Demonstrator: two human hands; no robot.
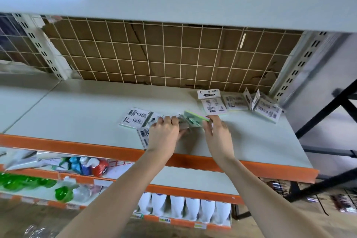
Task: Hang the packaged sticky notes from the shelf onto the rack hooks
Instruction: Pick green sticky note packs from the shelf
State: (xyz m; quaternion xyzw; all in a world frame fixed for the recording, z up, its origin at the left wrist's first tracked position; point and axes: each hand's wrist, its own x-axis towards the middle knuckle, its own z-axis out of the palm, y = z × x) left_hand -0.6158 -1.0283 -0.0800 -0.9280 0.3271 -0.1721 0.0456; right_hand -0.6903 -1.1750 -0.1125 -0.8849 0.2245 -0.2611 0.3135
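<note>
Both hands are down on the shelf working the same cluster of packs: left hand (164,131) has its fingers curled over a clear-wrapped pack (184,125), and right hand (216,129) looks to be pinching the near edge of a green-edged pack (195,118) that is tipped up off the board. Motion blur there, so whether the right has a real hold or only a touch, can't tell for sure. My read: left pins the pile so the right can peel one pack free. Remaining sticky note packs lie loose on the white shelf board (77,114): one face-down white-backed pack (135,118) just left of the left hand, another poking out under the left wrist (144,137), and a second group further back right, one with its header card (208,93) showing, plus a few leaning on each other near the upright (264,106). Wire grid panel (154,54) behind the shelf is the likely hang target; no hooks visible on it from here, and nothing hung yet. Header card hole needs to face up for hanging, so expect a reorient after pickup.
</note>
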